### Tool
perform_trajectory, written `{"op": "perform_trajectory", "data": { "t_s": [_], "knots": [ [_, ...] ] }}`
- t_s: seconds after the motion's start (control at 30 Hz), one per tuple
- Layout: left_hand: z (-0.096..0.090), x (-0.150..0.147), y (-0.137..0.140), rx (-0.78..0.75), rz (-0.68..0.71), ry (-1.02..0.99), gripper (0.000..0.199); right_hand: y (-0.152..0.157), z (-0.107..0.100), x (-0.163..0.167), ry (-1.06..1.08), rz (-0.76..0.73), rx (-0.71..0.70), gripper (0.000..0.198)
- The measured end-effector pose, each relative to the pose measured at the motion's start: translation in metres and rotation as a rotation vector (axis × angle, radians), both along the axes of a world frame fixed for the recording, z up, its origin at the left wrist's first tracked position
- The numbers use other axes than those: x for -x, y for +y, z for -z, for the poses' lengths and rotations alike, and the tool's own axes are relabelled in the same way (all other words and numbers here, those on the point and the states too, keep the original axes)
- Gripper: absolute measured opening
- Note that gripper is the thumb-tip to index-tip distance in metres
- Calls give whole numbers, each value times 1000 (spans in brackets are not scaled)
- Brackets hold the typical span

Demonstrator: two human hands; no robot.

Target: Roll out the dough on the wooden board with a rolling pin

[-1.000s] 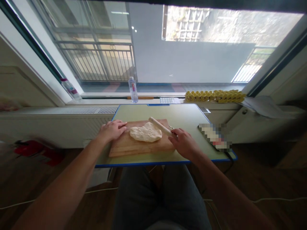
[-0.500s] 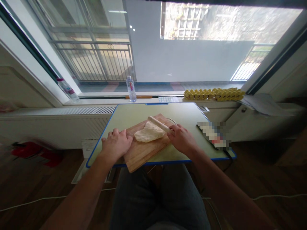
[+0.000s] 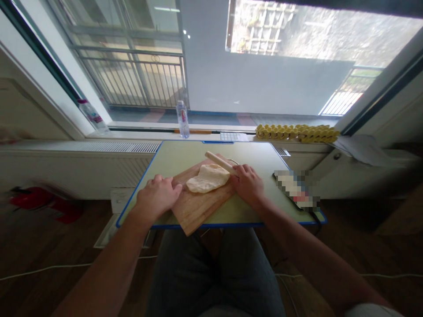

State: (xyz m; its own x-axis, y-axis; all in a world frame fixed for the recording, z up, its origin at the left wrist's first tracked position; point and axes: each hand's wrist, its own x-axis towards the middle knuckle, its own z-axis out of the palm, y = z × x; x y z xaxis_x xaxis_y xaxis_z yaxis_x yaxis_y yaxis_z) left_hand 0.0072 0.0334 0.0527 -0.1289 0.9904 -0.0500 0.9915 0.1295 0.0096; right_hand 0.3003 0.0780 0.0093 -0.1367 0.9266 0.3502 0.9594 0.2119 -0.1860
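Observation:
A flattened, irregular sheet of pale dough [image 3: 208, 178] lies on a wooden cutting board [image 3: 194, 211], which is set at an angle on a small table. My right hand [image 3: 248, 184] is closed round the near end of a thin wooden rolling pin [image 3: 218, 162]. The pin slants along the dough's far right edge; whether it touches the dough I cannot tell. At the board's left edge, my left hand [image 3: 157, 196] grips the wood, thumb toward the dough and fingers partly hidden. A metal handle [image 3: 234, 161] shows at the board's far corner.
The pale green table [image 3: 185, 152] has a blue rim. A partly blurred flat object [image 3: 294, 189] lies at its right side. On the windowsill stand a plastic bottle [image 3: 182, 119] and a yellow bumpy object [image 3: 297, 133]. A red fire extinguisher [image 3: 42, 202] is on the floor at left.
The rolling pin has shifted off the dough's upper part to its far edge, with my right hand moving slightly along. My left hand stays at the board's edge.

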Motion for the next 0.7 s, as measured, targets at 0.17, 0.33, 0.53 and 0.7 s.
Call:
{"op": "perform_trajectory", "data": {
  "t_s": [0.17,0.33,0.53,0.7],
  "knots": [
    [-4,-9,-9,33,-17,17,59,39,-5,1,-86,-76,1,34],
    [-8,-13,-25,65,24,12,56,57,-14,-6,-67,-72,-11,35],
    [-18,-7,-19,23,150,-162,52,24,-10,-31,14,-122,52,34],
    [-17,-55,66,-274,474,-474,54,15,-12,-31,-51,-95,95,37]
  ]
}}
